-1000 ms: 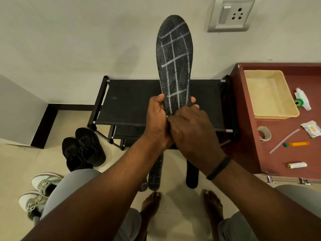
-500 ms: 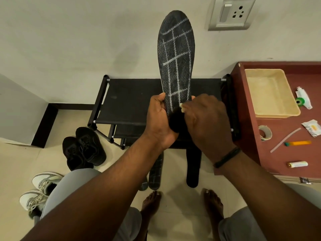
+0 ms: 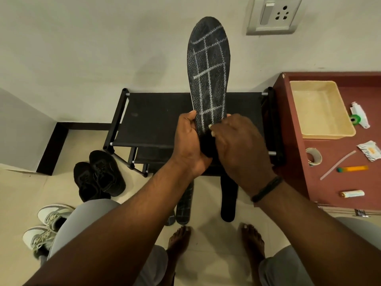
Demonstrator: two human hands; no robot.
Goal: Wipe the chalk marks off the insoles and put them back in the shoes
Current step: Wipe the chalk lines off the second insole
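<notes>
The left hand grips the heel end of a black insole, thumb on its left edge, and holds it upright so that the toe points up in front of the wall. White chalk lines cross the insole in a grid from the toe down to the hands. The right hand lies against the lower right part of the insole with its fingers curled round something dark at the heel; what that is cannot be told. A black band sits on the right wrist.

Below the hands, two more insoles lie on the floor, their upper ends hidden by the arms; the left one bears chalk lines too. Behind them stands a black shoe rack. A pair of black shoes sits on the floor to the left of the rack, and a pair of white and grey sneakers nearer the person's left knee.

On the reddish tabletop to the right, a beige tray holds nothing visible. Beside it lie a tube, a tape roll, a packet and some small items.
</notes>
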